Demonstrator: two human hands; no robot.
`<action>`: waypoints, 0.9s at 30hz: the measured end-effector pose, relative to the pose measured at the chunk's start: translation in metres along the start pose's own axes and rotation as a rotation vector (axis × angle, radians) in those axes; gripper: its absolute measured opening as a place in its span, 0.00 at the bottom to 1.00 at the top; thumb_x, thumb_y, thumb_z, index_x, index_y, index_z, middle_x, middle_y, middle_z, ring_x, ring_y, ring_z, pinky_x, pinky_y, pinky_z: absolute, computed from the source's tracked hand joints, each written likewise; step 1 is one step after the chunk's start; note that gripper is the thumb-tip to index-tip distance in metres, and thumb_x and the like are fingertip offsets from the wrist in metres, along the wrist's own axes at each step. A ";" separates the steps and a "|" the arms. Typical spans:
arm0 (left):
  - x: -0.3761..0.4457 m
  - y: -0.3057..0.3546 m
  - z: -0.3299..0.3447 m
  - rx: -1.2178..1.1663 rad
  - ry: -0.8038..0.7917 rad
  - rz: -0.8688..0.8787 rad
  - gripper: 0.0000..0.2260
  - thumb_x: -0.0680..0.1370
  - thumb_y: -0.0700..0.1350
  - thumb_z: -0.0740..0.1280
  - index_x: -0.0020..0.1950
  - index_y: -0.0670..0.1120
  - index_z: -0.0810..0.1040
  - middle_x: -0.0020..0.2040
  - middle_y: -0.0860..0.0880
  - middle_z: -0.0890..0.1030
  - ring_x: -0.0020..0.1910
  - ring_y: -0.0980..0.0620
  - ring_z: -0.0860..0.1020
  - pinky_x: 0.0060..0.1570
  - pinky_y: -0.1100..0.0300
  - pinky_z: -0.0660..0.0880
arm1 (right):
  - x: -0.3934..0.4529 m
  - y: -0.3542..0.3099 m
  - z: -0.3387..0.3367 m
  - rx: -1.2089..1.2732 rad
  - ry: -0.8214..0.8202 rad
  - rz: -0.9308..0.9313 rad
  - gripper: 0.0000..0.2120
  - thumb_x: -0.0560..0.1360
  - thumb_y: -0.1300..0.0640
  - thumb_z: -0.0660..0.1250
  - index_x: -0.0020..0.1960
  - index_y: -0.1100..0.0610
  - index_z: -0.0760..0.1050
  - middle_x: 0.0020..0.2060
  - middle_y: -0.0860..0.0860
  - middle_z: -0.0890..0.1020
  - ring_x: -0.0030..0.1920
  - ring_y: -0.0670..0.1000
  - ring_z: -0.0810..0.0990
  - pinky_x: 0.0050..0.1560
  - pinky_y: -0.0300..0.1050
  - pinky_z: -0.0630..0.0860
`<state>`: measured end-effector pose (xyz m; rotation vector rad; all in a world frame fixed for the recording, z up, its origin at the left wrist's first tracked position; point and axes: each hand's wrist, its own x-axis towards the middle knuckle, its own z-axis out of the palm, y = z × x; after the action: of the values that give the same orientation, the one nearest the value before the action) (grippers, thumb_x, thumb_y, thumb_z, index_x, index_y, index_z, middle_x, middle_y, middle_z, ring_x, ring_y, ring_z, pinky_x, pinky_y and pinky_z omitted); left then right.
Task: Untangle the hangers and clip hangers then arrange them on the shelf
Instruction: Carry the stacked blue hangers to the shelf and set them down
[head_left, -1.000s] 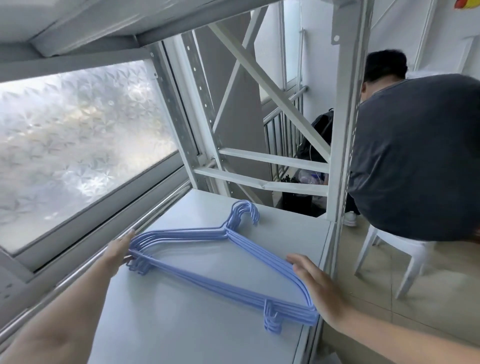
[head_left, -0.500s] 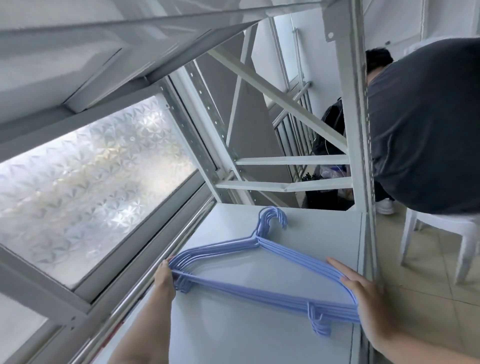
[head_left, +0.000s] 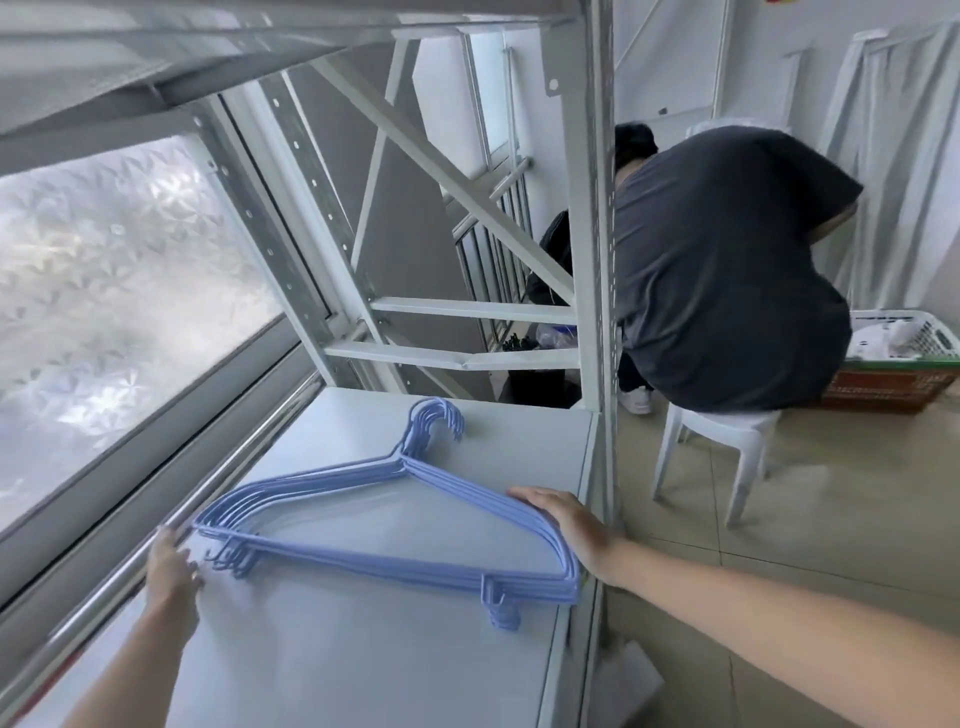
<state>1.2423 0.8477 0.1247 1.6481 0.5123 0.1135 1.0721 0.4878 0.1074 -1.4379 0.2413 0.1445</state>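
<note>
White basket (head_left: 930, 338) far right is holding pale items, too blurred to name. Stack of blue hangers (head_left: 395, 525) is lying flat on the grey shelf (head_left: 322, 649), hooks pointing far. Left hand (head_left: 174, 569) is touching the stack's left end, grip loose; right hand (head_left: 569, 525) is pressing flat on the right end, fingers spread.

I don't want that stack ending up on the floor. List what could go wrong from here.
1. The blue hangers lie with one end at the shelf front edge, under the right hand; a nudge outward could tip them off.
2. The left hand only touches the other end, so the loose stack could fan apart.
</note>
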 end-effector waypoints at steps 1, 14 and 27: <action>-0.006 0.000 0.004 -0.034 0.012 -0.024 0.23 0.81 0.54 0.47 0.74 0.46 0.59 0.48 0.49 0.80 0.33 0.56 0.73 0.35 0.67 0.68 | 0.003 -0.004 0.000 -0.002 -0.006 0.024 0.19 0.81 0.60 0.49 0.63 0.68 0.72 0.64 0.63 0.76 0.57 0.56 0.78 0.45 0.29 0.76; -0.153 0.022 0.084 1.059 0.117 0.340 0.27 0.80 0.55 0.52 0.76 0.48 0.51 0.78 0.42 0.50 0.77 0.43 0.47 0.74 0.43 0.45 | 0.032 -0.077 -0.023 -1.352 -0.146 -0.212 0.28 0.81 0.49 0.47 0.77 0.58 0.43 0.78 0.53 0.48 0.77 0.50 0.46 0.76 0.47 0.47; -0.482 0.015 0.495 1.214 -0.878 1.506 0.24 0.80 0.54 0.54 0.75 0.51 0.57 0.76 0.48 0.60 0.76 0.47 0.54 0.74 0.51 0.50 | -0.174 -0.061 -0.436 -1.251 0.561 0.180 0.27 0.81 0.49 0.49 0.77 0.58 0.49 0.77 0.53 0.53 0.77 0.52 0.51 0.75 0.49 0.52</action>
<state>0.9962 0.2030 0.1696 2.6147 -1.7186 0.1630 0.8852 0.0560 0.1595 -2.6921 0.8389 0.0179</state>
